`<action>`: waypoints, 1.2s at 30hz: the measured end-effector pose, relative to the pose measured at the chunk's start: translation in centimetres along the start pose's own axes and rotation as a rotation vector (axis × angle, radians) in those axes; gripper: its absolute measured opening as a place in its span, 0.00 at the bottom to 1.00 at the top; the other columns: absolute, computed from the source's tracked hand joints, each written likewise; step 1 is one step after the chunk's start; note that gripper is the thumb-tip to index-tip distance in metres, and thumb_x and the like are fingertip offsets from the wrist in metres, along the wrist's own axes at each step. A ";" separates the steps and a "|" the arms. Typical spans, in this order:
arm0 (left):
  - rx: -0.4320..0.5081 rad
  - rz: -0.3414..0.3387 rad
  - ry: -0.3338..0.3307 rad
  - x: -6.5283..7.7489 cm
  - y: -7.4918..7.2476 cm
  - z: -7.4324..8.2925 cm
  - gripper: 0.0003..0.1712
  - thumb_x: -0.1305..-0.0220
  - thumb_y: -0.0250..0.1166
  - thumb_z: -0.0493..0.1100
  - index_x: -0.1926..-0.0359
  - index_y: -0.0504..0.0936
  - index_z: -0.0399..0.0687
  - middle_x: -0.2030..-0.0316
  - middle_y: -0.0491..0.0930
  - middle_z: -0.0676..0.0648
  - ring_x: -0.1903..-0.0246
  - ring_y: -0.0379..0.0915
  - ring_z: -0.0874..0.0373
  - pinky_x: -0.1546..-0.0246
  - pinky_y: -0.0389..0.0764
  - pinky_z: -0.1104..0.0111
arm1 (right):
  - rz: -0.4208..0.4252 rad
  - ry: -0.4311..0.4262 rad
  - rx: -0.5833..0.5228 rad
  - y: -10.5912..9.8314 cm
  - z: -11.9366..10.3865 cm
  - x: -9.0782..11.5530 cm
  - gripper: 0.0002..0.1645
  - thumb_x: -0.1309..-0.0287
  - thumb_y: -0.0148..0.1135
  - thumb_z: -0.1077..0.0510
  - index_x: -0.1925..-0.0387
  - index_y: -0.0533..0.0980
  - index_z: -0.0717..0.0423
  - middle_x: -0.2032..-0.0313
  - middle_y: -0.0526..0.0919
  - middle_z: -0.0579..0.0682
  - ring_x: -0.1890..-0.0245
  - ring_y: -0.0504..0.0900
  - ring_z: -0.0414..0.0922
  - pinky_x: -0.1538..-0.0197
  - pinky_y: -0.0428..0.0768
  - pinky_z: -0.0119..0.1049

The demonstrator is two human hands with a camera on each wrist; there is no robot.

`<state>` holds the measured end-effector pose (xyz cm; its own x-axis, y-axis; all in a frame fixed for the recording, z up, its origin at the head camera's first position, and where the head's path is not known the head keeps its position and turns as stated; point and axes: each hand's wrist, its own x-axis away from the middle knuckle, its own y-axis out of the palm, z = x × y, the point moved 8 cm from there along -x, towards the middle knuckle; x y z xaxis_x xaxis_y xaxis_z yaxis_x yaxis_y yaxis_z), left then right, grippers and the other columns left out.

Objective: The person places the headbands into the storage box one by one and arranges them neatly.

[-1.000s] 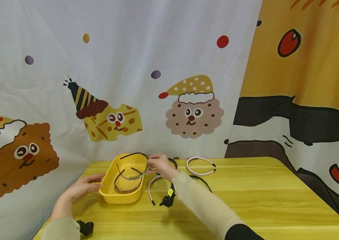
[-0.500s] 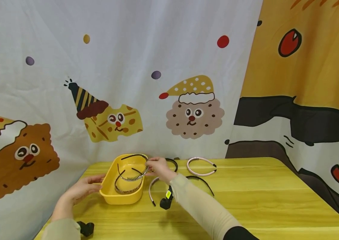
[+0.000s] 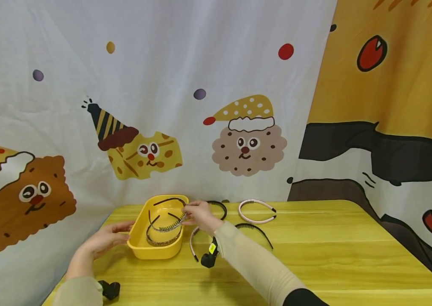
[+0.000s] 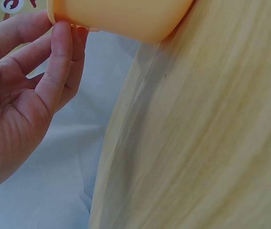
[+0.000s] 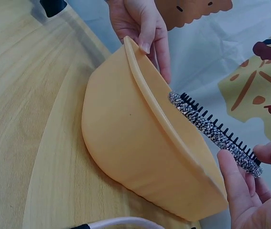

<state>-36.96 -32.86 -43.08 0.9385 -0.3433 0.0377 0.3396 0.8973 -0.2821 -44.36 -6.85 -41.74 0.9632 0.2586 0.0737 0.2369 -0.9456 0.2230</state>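
Six headbands are in view. The right hand (image 3: 200, 216) pinches one, a silver-glittered band with black comb teeth (image 5: 207, 128), between thumb and fingers over the opening of a single yellow, rounded-rectangular plastic tub (image 3: 154, 253). A second, a gold-brown glittered headband (image 3: 162, 243), lies inside the tub. The left hand (image 3: 105, 239) grips the tub's left rim between thumb and fingers.

Four more lie on the yellow wood-grain counter (image 3: 334, 259), right of the tub: a pale pink headband (image 3: 240, 210) farthest right at the back, a black headband (image 3: 225, 209) just beyond the right hand, another black headband (image 3: 260, 229), and another pink headband (image 3: 191, 241), partly hidden by the right arm.
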 end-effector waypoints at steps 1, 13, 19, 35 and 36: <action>-0.001 -0.001 0.001 0.0 0.0 0.0 0.38 0.30 0.57 0.36 0.29 0.48 0.22 0.32 0.50 0.22 0.38 0.61 0.33 0.47 0.76 0.62 | 0.003 -0.003 0.001 0.1 0.0 0.0 0.19 0.43 0.63 0.68 0.50 0.71 0.69 0.70 0.76 0.54 0.75 0.76 0.43 0.62 0.85 0.41; -0.014 0.009 -0.012 0.0 0.0 0.0 0.39 0.31 0.58 0.36 0.30 0.48 0.21 0.34 0.53 0.22 0.39 0.65 0.37 0.46 0.76 0.61 | 0.028 0.008 0.002 0.4 0.4 -0.4 0.19 0.45 0.65 0.67 0.52 0.73 0.66 0.72 0.76 0.53 0.76 0.76 0.43 0.64 0.85 0.40; -0.032 0.009 -0.010 0.0 0.0 0.0 0.39 0.31 0.58 0.37 0.29 0.49 0.22 0.33 0.53 0.22 0.39 0.64 0.36 0.45 0.75 0.59 | 0.043 0.014 -0.020 0.6 0.7 -0.4 0.20 0.44 0.65 0.66 0.50 0.72 0.67 0.72 0.75 0.53 0.77 0.76 0.43 0.64 0.85 0.40; -0.026 0.007 -0.014 -0.1 -0.2 -0.1 0.38 0.30 0.57 0.36 0.29 0.48 0.24 0.33 0.53 0.22 0.38 0.63 0.35 0.45 0.75 0.60 | 0.059 0.052 -0.049 1.2 1.1 -0.4 0.23 0.44 0.65 0.66 0.47 0.72 0.68 0.74 0.76 0.53 0.77 0.76 0.43 0.58 0.84 0.43; -0.025 0.009 -0.016 -0.1 -0.2 -0.1 0.38 0.30 0.57 0.36 0.29 0.48 0.24 0.33 0.53 0.23 0.38 0.63 0.35 0.45 0.75 0.61 | 0.058 0.052 -0.049 1.3 1.1 -0.4 0.23 0.44 0.65 0.67 0.47 0.72 0.69 0.75 0.76 0.53 0.78 0.76 0.43 0.59 0.84 0.43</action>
<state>-37.09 -33.04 -43.13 0.9426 -0.3301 0.0506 0.3292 0.8930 -0.3068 -44.31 -8.39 -42.59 0.9668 0.2151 0.1377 0.1735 -0.9488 0.2639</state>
